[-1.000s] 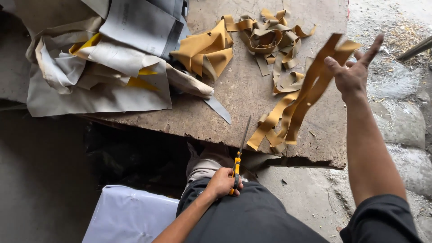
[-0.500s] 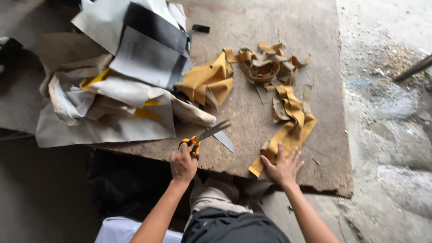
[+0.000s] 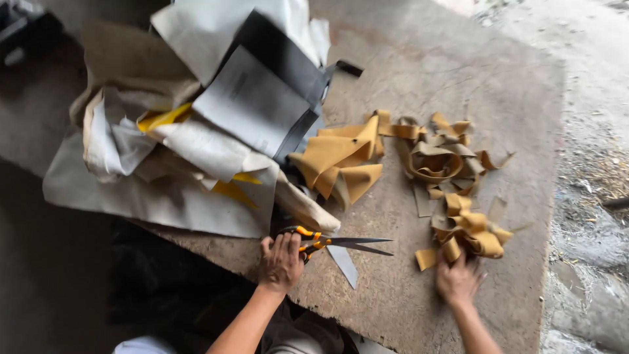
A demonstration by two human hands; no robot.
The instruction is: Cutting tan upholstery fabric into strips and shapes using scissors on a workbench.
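Fabric heap: a pile of pale grey, off-white and black sheet material [image 3: 196, 131] fills the upper left of the frame, with yellow showing through in a few folds; it lies on the surface and hangs over its left edge.
Surface: a worn brown board [image 3: 419, 65] runs from the centre to the right of the frame, bare at the top and along the lower edge.
Left hand: the left hand [image 3: 280, 262] sits at lower centre, just below the heap, fingers curled through the handles of the scissors and gripping them.
Scissors: the orange-and-black-handled scissors [image 3: 327, 241] lie low over the surface, blades slightly parted and pointing toward the right of the frame.
Grey offcut: a narrow pale strip [image 3: 342, 263] lies on the surface just under the blades, slanting down toward the lower edge.
Folded tan piece: a larger mustard-coloured folded piece [image 3: 341, 160] rests at centre frame, touching the edge of the heap.
Tan strips: a tangle of curled mustard strips [image 3: 445, 164] spreads from right of centre down toward the lower right, lying on the surface.
Right hand: the right hand [image 3: 457, 282] is at lower right, palm down with fingers spread loosely, fingertips resting on the lower end of the strips; it is blurred, so whether it pinches any strip cannot be told.
Ground: rough grey concrete [image 3: 590, 164] borders the surface along the right of the frame.
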